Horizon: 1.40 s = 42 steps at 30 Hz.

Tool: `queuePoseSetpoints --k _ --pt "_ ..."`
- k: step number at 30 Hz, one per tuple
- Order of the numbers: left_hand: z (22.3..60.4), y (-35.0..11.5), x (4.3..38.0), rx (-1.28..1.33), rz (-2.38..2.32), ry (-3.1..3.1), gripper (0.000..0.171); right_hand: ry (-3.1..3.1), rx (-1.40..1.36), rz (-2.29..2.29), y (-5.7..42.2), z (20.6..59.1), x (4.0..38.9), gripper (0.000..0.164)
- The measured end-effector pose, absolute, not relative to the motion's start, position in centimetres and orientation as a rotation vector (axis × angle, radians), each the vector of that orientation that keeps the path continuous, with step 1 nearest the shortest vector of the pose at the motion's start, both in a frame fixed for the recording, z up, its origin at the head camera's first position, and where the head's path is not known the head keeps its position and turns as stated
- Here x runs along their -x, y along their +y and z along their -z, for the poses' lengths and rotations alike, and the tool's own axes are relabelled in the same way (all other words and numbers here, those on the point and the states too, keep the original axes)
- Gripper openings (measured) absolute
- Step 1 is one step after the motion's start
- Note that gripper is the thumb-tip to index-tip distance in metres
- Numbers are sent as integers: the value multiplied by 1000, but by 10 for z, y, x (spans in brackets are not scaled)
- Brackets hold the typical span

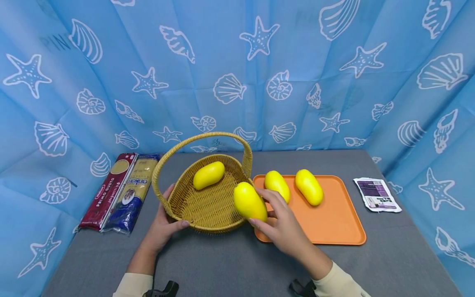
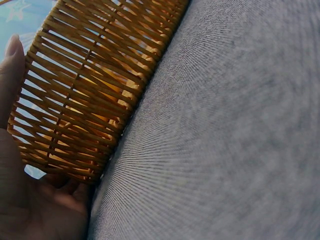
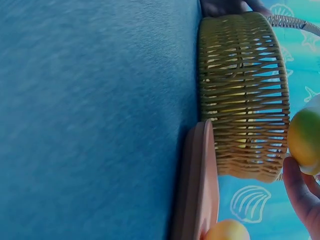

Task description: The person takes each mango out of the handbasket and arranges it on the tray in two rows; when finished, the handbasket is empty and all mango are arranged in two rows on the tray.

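A wicker basket (image 1: 211, 206) with a tall arched handle stands on the table, one yellow mango (image 1: 208, 175) lying inside it. My left hand (image 1: 163, 229) grips the basket's left side, thumb on the rim and fingers around the outside; in the left wrist view the woven wall (image 2: 95, 85) fills the upper left. Over the basket's right rim, my right hand (image 1: 278, 222) holds a second mango (image 1: 249, 202) between thumb and fingers. Two more mangoes (image 1: 277, 186) (image 1: 309, 187) lie on the orange tray (image 1: 334, 227) to the right.
Two spaghetti packs, one red (image 1: 109, 189) and one blue and gold (image 1: 131, 194), lie left of the basket. A small white and purple packet (image 1: 377, 194) sits right of the tray. Behind the grey table (image 1: 222, 268) hangs a blue shell-patterned curtain (image 1: 237, 62).
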<state>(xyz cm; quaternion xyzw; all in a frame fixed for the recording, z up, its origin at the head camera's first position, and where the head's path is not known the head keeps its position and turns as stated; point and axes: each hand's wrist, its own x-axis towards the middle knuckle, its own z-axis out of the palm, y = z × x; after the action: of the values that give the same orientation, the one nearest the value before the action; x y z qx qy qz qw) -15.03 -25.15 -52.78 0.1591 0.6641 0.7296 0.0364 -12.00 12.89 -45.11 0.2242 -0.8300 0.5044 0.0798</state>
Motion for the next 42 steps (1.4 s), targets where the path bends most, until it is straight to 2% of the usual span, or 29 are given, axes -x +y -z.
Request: queuePoseSetpoints --k 32,42 --pt "527 -251 148 -461 -2239 2051 111 -2456 -456 -1819 165 481 106 73" --pt "527 -251 149 -471 -2243 2038 111 -2591 -397 -1683 173 484 107 73"
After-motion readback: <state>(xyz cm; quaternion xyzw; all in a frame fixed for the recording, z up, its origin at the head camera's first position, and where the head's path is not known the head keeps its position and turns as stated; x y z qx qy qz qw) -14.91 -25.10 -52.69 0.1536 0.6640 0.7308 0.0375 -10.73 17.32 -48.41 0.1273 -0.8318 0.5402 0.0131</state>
